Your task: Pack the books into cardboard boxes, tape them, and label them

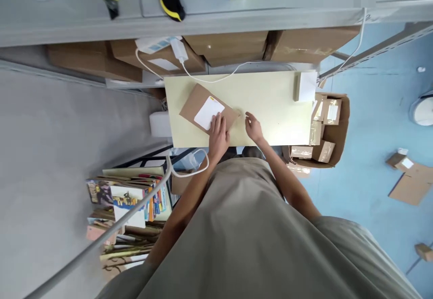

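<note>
A floor, grey [84, 123] to the left and blue [365, 200] to the right, spreads around the work area. Grey metal shelving [237, 21] runs across the far side, with large cardboard boxes [230, 51] on its lower level. Before it stands a pale cream table [270, 109]. At the table's right end, an open carton [343, 132] holds smaller taped boxes [332, 112]. A flat brown package [192, 103] lies askew on the table's left half. A small white box [306, 86] sits at the far right corner. The left hand [219, 134] rests on the package, fingers extended, pressing flat rather than grasping. The right hand [253, 126] is just beside the package's right corner, fingers partly curled; whether they grip anything, I cannot tell. The left fingertips meet the package's white label [207, 112].
</note>
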`<state>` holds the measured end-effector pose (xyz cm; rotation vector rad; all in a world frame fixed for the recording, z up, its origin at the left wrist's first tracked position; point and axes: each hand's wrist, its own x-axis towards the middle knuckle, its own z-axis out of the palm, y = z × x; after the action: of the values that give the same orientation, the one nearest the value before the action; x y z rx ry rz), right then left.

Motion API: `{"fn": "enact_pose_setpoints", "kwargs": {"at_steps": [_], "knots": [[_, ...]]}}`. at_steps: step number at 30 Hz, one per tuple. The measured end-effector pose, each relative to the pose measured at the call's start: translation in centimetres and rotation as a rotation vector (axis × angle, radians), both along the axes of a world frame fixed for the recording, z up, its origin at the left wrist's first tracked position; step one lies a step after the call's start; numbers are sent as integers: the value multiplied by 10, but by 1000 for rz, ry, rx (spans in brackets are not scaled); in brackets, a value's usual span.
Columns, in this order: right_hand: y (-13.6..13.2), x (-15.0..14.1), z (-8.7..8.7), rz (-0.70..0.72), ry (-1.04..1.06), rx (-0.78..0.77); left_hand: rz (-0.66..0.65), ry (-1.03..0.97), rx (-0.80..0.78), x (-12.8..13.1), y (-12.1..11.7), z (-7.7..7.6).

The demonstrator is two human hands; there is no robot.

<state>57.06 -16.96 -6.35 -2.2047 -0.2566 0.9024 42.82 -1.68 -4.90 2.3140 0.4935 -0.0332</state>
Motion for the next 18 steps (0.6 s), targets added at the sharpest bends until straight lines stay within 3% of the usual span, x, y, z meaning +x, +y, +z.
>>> {"fn": "enact_pose_setpoints", "kwargs": {"at_steps": [4,10,13,15,18], "knots": [[5,-6,-23,68,38,106,13,54,31,-1,-3,3],[28,20,-31,226,24,67,-16,96,28,1,-2,7],[28,25,-32,249,56,30,-28,75,8,6,15,8],[20,19,-31,197,76,-24,58,33,-1,12,43,7],[2,-9,-25,133,128,-115,477,-45,53,19,105,-1]]}}
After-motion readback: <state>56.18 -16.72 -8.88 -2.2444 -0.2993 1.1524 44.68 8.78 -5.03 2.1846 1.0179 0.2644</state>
